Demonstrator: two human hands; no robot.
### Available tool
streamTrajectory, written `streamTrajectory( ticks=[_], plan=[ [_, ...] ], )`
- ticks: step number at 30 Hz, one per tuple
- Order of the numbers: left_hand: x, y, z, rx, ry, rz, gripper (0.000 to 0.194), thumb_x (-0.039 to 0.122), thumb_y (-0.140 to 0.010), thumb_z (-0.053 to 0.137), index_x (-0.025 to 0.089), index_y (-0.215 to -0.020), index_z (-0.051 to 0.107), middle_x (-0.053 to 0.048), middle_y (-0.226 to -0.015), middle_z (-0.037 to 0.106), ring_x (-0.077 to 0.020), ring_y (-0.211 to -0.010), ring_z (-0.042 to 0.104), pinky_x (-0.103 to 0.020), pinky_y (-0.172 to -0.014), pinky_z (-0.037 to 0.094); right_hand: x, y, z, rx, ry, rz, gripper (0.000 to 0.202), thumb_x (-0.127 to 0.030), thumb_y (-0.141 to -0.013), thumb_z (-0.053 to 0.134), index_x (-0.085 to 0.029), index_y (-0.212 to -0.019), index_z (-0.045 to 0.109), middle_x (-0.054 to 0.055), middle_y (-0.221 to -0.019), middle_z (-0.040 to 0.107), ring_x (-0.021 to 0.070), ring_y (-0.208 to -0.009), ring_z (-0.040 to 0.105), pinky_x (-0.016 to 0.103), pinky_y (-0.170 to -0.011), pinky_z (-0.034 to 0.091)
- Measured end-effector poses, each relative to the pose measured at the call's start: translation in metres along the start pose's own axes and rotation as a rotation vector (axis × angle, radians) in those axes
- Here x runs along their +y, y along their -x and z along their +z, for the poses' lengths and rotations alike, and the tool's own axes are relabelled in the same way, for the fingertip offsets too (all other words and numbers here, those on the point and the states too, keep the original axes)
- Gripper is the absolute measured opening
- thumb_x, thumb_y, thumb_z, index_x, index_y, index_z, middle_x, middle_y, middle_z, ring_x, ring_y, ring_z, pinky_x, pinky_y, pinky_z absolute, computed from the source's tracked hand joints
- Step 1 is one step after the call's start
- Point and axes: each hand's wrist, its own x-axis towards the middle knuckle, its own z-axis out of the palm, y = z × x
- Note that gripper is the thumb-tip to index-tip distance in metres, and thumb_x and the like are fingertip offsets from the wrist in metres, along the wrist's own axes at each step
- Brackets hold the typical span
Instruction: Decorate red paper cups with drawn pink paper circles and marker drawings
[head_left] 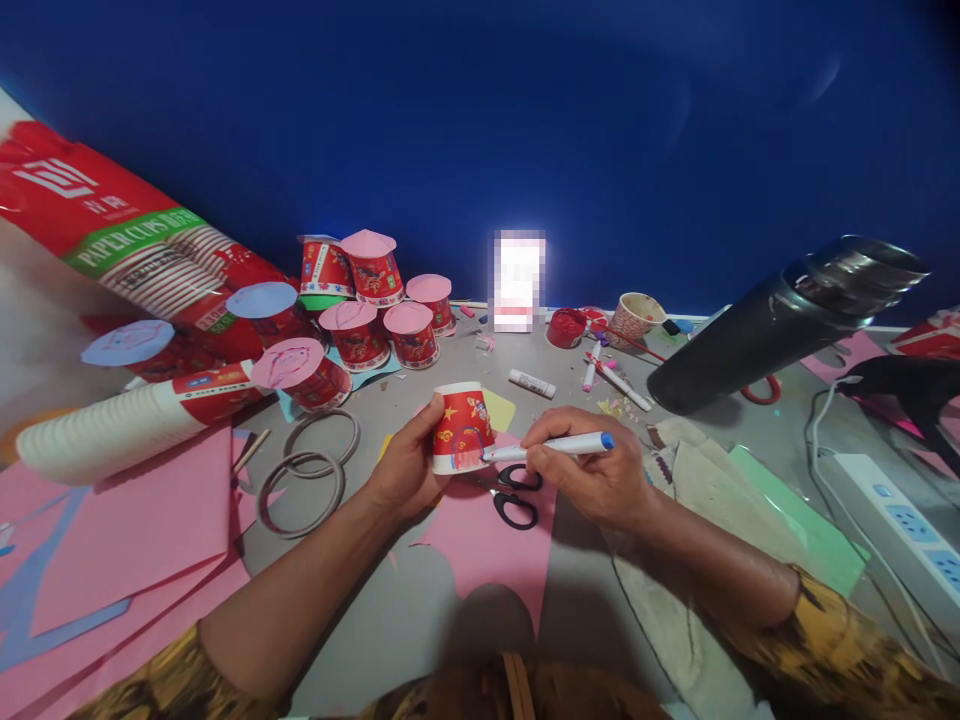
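Note:
My left hand [410,457] is wrapped round a red paper cup [459,415] with gold stars and a white rim, held upside down above the table. On the cup's lower side are a pink patch and some blue lines. In my right hand [589,475] is a white marker [559,447] with a blue end, its tip touching or very close to the cup near the rim. Under the hands, black-handled scissors [517,510] lie on a cut pink paper sheet [487,560]; their blades are partly hidden.
Upturned red cups with paper discs [352,318] stand at the back left, beside a stack of cups [127,420] and a packet of paper cups [142,230]. A glue stick [532,384], a black flask [765,335], a cloth [712,500] and a power strip [900,520] lie or stand rightward.

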Motion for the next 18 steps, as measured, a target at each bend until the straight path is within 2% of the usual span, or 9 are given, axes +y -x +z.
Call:
streamTrajectory(
  ticks=[3, 6, 12, 18],
  plan=[
    [0.000, 0.000, -0.002, -0.016, -0.031, 0.017, 0.044, 0.044, -0.096, 0.061, 0.009, -0.122, 0.068, -0.017, -0.092, 0.079, -0.0305, -0.079, 0.077, -0.047, -0.070, 0.066, -0.001, 0.000, -0.001, -0.044, -0.021, 0.020, 0.012, -0.014, -0.090, 0.063, -0.019, -0.081, 0.070, 0.000, -0.068, 0.073, 0.0120, -0.057, 0.065, 0.022, -0.056, 0.049],
    [-0.001, -0.002, -0.005, -0.034, -0.037, 0.018, 0.045, 0.045, -0.097, 0.059, 0.008, -0.124, 0.067, -0.018, -0.094, 0.079, -0.0312, -0.082, 0.077, -0.047, -0.069, 0.066, 0.000, 0.001, -0.001, -0.039, -0.027, 0.043, 0.012, -0.017, -0.091, 0.063, -0.019, -0.082, 0.070, 0.001, -0.070, 0.074, 0.0119, -0.058, 0.065, 0.022, -0.057, 0.049],
    [-0.003, -0.004, -0.011, -0.079, -0.020, 0.006, 0.042, 0.045, -0.095, 0.065, 0.009, -0.116, 0.069, -0.017, -0.096, 0.078, -0.0310, -0.084, 0.077, -0.048, -0.075, 0.066, 0.002, 0.002, -0.002, -0.083, -0.050, 0.179, 0.016, -0.025, -0.093, 0.063, -0.018, -0.080, 0.070, 0.001, -0.069, 0.072, 0.0117, -0.056, 0.063, 0.022, -0.054, 0.047],
    [-0.003, -0.003, -0.007, -0.060, 0.030, 0.068, 0.034, 0.036, -0.090, 0.074, 0.013, -0.114, 0.069, -0.012, -0.099, 0.078, -0.0253, -0.089, 0.077, -0.042, -0.088, 0.063, 0.001, 0.000, -0.004, -0.108, -0.114, 0.252, 0.016, -0.027, -0.094, 0.063, -0.018, -0.081, 0.068, 0.001, -0.066, 0.071, 0.0130, -0.056, 0.066, 0.022, -0.054, 0.048]
  ],
)
